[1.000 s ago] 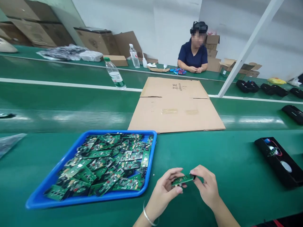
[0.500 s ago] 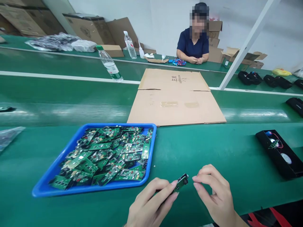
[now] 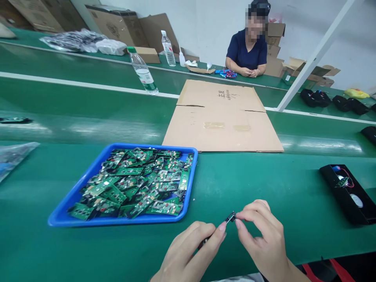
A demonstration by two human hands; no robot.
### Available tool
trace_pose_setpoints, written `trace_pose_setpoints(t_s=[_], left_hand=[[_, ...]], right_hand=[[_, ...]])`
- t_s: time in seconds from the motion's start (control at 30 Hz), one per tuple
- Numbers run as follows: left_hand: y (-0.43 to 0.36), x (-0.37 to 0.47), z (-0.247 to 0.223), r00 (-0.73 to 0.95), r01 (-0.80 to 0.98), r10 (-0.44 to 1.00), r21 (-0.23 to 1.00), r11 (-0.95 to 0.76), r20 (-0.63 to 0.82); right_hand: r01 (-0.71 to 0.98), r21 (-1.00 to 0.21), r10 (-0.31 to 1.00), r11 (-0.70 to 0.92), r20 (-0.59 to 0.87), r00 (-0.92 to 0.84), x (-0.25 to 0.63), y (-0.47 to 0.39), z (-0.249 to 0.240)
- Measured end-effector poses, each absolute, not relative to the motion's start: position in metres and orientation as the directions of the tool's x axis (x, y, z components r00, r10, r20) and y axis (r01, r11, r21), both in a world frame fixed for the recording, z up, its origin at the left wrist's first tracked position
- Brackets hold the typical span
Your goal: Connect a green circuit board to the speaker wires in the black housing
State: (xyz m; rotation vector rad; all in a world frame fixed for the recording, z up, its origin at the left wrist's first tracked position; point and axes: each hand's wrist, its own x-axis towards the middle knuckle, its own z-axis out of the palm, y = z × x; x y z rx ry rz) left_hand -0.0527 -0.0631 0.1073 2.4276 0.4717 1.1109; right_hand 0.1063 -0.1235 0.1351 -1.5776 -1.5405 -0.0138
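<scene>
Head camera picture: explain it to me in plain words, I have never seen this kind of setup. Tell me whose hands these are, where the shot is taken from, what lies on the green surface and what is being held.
The camera sits on a person's head and looks forward and down, so the two bare hands at the bottom are the wearer's own. The left hand and the right hand pinch a small circuit board between their fingertips, seen nearly edge-on. They work over a green table. To the left lies a blue tray heaped with green circuit boards. Beyond it lies a flattened cardboard sheet, and at the right a black open case with wires inside. A water bottle stands farther back. Across the benches sits another person, hands resting on the table.
</scene>
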Motion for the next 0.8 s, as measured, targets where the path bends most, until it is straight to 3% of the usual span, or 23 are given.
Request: trace_pose_setpoints(t_s=[0.23,0.4,0.67,0.8], left_hand=[[-0.061,-0.053,0.104,0.683,0.106,0.45,0.532,-0.84,0.575],[-0.065,-0.049,0.106,0.65,0.138,0.522,0.589,-0.796,0.552],[-0.069,-0.049,0.113,0.66,0.201,0.555,0.593,-0.78,0.506],[-0.068,-0.051,0.109,0.688,0.174,0.522,0.583,-0.793,0.505]], right_hand=[[0.83,-0.53,0.802,0.172,0.564,0.194,0.106,-0.121,0.132],[0.846,-0.507,0.792,0.164,0.579,0.193,0.105,-0.119,0.123],[0.875,-0.37,0.805,0.312,0.592,-0.037,0.119,-0.12,0.117],[0.888,-0.35,0.827,0.3,0.559,-0.059,0.118,-0.12,0.118]])
